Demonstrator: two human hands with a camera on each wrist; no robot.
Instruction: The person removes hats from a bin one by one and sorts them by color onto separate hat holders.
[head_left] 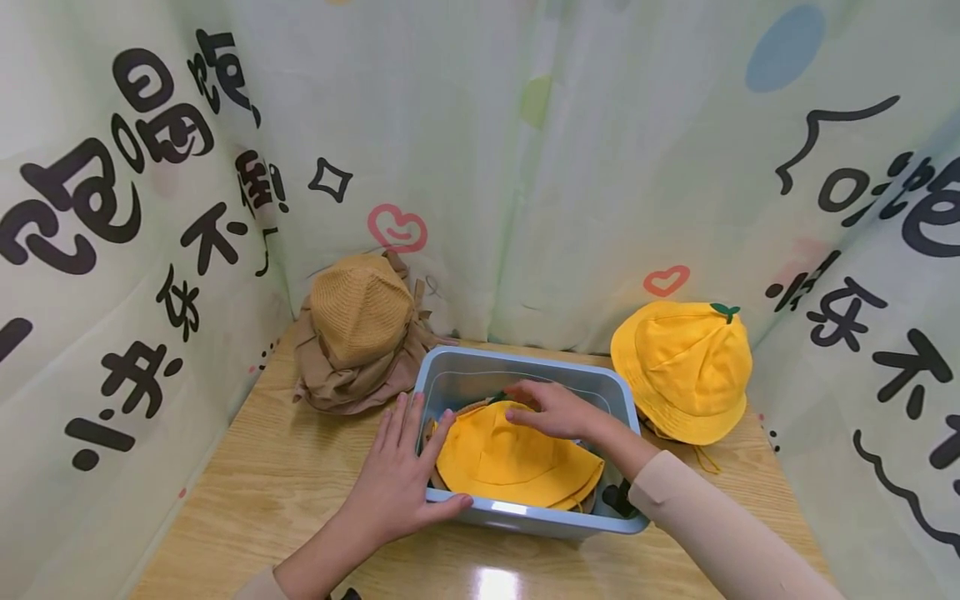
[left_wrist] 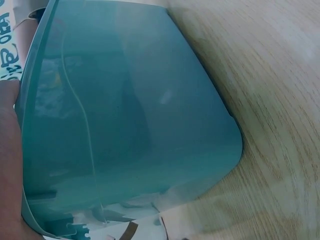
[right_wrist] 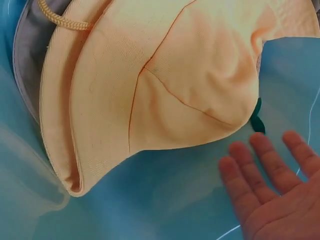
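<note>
A blue plastic bin [head_left: 525,522] stands on the table with a yellow bucket hat [head_left: 495,454] lying inside it. In the right wrist view the hat [right_wrist: 185,85] shows a folded brim, a cord and a small green sprout on its crown, with a greyish brim edge beneath it. My left hand [head_left: 401,475] rests on the bin's near left corner, fingers spread along the rim. Seen from the left wrist, the bin's outer wall [left_wrist: 130,110] fills most of the view. My right hand [head_left: 555,410] hovers at the hat's crown inside the bin, its fingers [right_wrist: 272,165] extended and holding nothing.
Behind the bin on the left sits a stack of brown hats with a tan woven hat [head_left: 362,308] on top. Another yellow hat [head_left: 686,371] with a green sprout is at the right. A printed curtain [head_left: 480,167] encloses the wooden table [head_left: 285,467].
</note>
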